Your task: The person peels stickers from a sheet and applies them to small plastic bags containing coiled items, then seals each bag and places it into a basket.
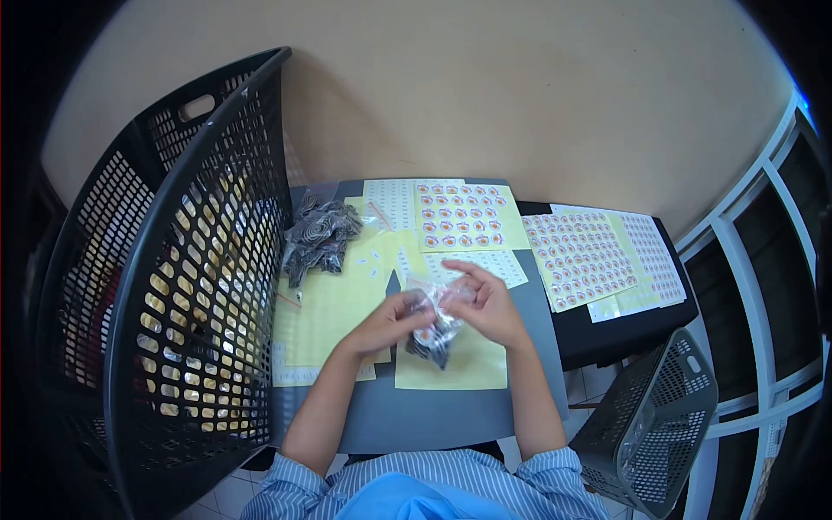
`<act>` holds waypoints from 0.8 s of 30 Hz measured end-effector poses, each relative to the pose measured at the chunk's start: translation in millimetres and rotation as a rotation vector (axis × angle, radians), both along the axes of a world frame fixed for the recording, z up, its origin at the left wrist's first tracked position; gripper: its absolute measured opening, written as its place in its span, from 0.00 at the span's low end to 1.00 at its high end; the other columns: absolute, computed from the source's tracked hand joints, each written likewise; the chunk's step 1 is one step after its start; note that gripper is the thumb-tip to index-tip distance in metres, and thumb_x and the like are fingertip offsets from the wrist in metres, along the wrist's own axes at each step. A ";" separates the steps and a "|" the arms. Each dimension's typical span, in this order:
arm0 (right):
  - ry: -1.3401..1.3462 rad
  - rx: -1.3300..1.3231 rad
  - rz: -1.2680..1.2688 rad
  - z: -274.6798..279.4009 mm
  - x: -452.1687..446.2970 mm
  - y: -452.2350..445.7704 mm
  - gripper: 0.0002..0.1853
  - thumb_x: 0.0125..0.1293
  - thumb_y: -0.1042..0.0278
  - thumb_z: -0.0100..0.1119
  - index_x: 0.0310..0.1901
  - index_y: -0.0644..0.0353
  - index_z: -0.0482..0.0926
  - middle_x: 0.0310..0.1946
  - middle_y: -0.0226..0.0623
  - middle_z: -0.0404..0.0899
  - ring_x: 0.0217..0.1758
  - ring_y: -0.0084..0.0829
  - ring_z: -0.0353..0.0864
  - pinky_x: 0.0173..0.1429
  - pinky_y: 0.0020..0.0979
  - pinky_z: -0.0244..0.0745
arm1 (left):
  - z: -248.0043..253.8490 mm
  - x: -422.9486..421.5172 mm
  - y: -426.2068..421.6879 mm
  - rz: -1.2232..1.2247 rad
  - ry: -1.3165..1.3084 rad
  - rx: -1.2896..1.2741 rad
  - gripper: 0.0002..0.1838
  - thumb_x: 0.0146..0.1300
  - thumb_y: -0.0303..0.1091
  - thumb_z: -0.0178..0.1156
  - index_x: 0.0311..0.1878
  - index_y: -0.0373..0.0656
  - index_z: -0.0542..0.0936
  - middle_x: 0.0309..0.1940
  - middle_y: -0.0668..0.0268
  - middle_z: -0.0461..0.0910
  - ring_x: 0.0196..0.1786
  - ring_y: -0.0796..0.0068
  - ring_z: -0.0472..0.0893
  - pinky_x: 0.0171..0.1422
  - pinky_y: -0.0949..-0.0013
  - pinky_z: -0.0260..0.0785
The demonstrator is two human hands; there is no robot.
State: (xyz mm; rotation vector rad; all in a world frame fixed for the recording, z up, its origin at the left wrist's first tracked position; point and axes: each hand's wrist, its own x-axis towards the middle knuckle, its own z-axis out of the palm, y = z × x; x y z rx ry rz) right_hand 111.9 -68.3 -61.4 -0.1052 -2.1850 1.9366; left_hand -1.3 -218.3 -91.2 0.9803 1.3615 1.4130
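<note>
A clear plastic bag (pixel 440 345) with dark contents hangs between my hands above a pale yellow sheet (pixel 472 373). It carries a round sticker on its front, partly blurred. My left hand (pixel 388 326) is closed on the bag's upper left side, thumb across the front. My right hand (pixel 490 310) pinches its upper right edge, with the index finger raised. Just beyond my hands lies a white sheet of small labels (pixel 503 267). Several similar bags with dark coiled contents form a pile (pixel 322 232) at the back left of the grey table (pixel 390 425).
A large black perforated basket (pixel 195 234) stands along the left side. Sheets of round stickers lie at the back (pixel 462 217) and on a black surface (pixel 579 260) to the right. A smaller dark green basket (pixel 646 425) sits low at the right.
</note>
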 end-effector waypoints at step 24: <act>-0.043 0.712 -0.426 -59.8 -31.5 -3.0 0.21 0.49 0.70 0.60 0.46 0.71 0.71 0.51 0.49 0.68 0.57 0.43 0.65 0.59 0.34 0.61 | -35.1 -30.1 2.9 0.344 -1.116 0.316 0.14 0.60 0.38 0.44 0.25 0.39 0.73 0.27 0.62 0.74 0.36 0.70 0.74 0.43 0.66 0.68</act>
